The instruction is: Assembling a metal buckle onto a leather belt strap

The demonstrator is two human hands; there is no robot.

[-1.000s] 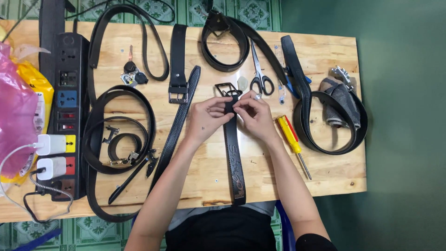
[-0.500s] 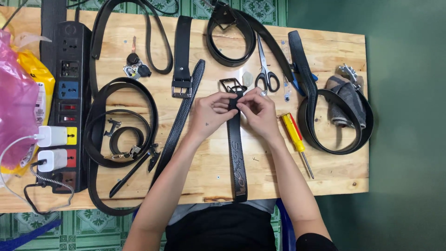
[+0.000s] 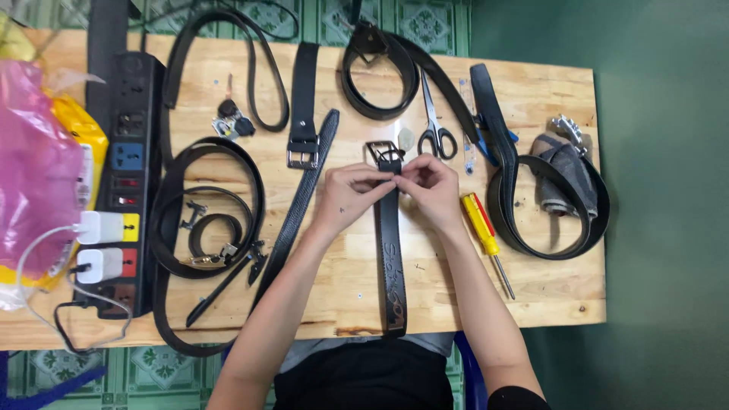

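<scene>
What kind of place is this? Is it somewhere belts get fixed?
Probably a small belt repair bench. Black belts lie all over a wooden table, with scissors and a yellow screwdriver close by.

Wooden table, green patterned floor tiles

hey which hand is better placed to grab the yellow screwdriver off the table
Right, I'd say. The right hand pinches the black belt near its buckle, and the yellow screwdriver lies just beside its wrist. The left hand is across the belt, farther away.
</scene>
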